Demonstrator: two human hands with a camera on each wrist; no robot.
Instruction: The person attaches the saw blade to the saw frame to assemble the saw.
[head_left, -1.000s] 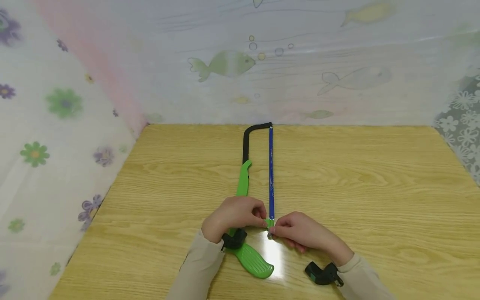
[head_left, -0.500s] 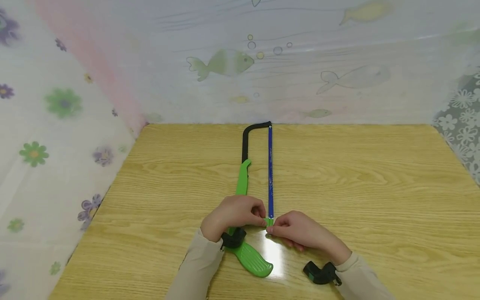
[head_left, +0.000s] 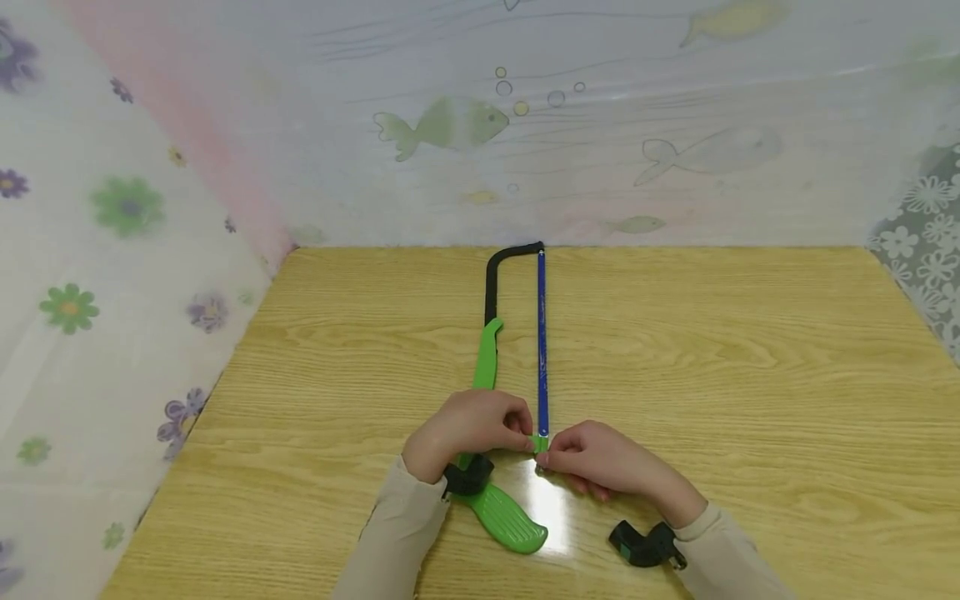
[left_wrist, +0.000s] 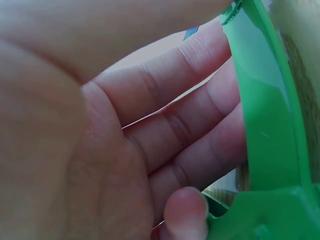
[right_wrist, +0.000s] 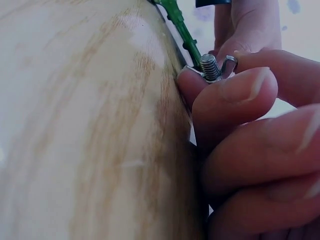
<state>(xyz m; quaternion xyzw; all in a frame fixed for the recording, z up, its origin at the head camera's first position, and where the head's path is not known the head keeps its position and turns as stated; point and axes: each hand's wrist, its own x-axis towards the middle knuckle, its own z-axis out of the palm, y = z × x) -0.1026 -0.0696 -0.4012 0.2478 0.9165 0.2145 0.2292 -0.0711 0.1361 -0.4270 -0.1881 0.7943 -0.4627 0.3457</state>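
Note:
A hacksaw lies flat on the table, with a green handle (head_left: 510, 521), a black bow frame (head_left: 491, 287) and a blue blade (head_left: 542, 342) along its right side. My left hand (head_left: 476, 421) grips the green part of the hacksaw, its fingers passing behind the green frame (left_wrist: 265, 105) in the left wrist view. At the blade's near end, my right hand (head_left: 596, 457) pinches a metal wing nut (right_wrist: 229, 65) between thumb and finger. From the nut a threaded bolt (right_wrist: 210, 66) sticks out. In the head view the fingertips mostly cover the nut.
The wood-grain table (head_left: 735, 358) extends to both sides of the hacksaw. A sheet printed with fish (head_left: 465, 125) stands along its far edge, and a flowered sheet (head_left: 67, 308) runs along the left. Black wrist cameras (head_left: 641, 546) sit on both sleeves.
My right fingertips have shifted slightly at the wing nut, covering its metal end more half a second ago than now. The left hand and the hacksaw stay in place.

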